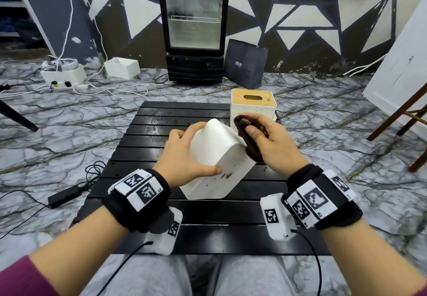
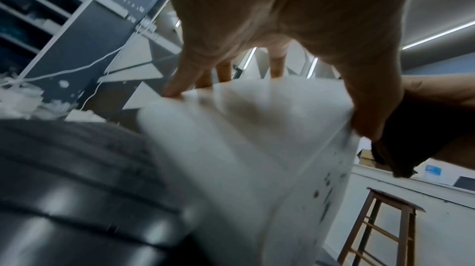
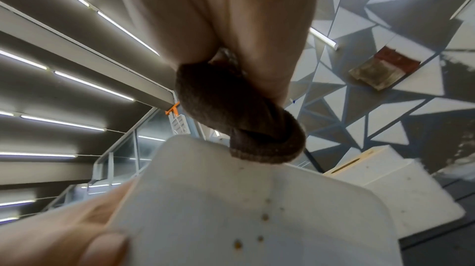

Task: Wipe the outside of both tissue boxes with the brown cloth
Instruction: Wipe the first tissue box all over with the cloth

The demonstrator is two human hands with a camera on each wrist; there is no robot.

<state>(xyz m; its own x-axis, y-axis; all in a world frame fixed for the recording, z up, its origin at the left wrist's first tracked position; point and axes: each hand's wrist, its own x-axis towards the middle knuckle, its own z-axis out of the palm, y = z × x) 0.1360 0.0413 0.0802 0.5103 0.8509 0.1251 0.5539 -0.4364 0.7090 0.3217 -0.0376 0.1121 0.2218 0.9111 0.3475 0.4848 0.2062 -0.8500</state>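
Left hand [image 1: 182,157] grips the tilted white tissue box [image 1: 219,157], thumb on its spotted near side, fingers curled over the far edge. Right hand [image 1: 270,143] pinches the bunched brown cloth [image 1: 245,131] against the box's right face. The box leans on the black slatted bench [image 1: 161,120], long axis running near-left to far-right. A second tissue box [image 1: 253,106] with a wooden slotted lid stands upright behind. The bag's [image 1: 245,64] print is unreadable.

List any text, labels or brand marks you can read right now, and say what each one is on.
Dark paper bag beside the display fridge: a white logo, large letters roughly "ONE" with a smaller line beneath, too small to read for sure.
Wristbands: black-and-white square marker codes with tiny corner characters, unreadable.
Tilted tissue box, wooden-lidded tissue box and brown cloth: no text visible.
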